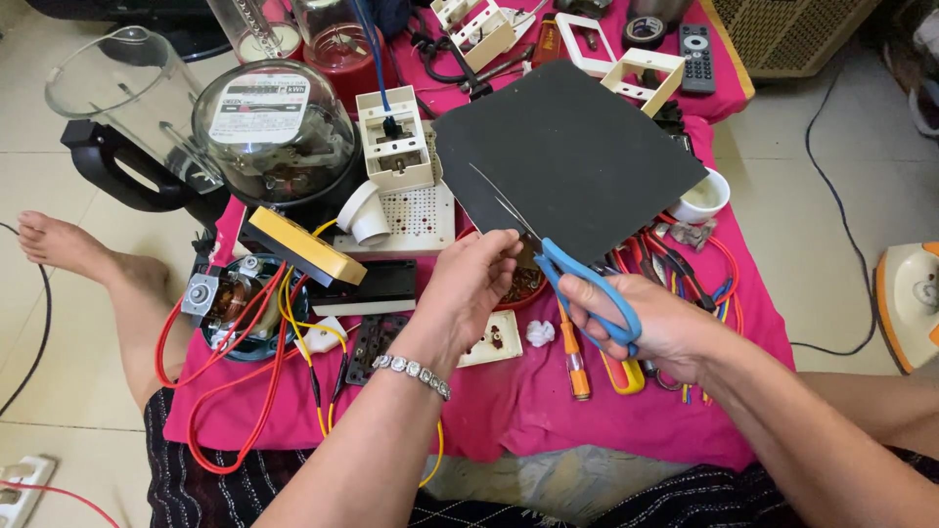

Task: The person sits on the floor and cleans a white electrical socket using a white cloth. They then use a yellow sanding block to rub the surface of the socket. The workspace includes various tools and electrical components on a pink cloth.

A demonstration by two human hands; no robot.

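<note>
My right hand [657, 328] grips blue-handled scissors [562, 262], whose open blades point up-left over a dark grey square sheet [567, 156]. My left hand [474, 284], with a silver bracelet at the wrist, pinches the near edge of that sheet beside the blades. The sheet is held tilted above a pink cloth [548, 401] strewn with electrical parts.
On the cloth lie a glass-domed meter [274, 127], a motor with red and yellow wires [235, 303], a yellow box [303, 244], white socket housings [394, 137], screwdrivers [574, 357], a white cup [706, 196] and a remote [695, 54]. A blender jar [117, 88] stands far left, an iron [910, 303] at right.
</note>
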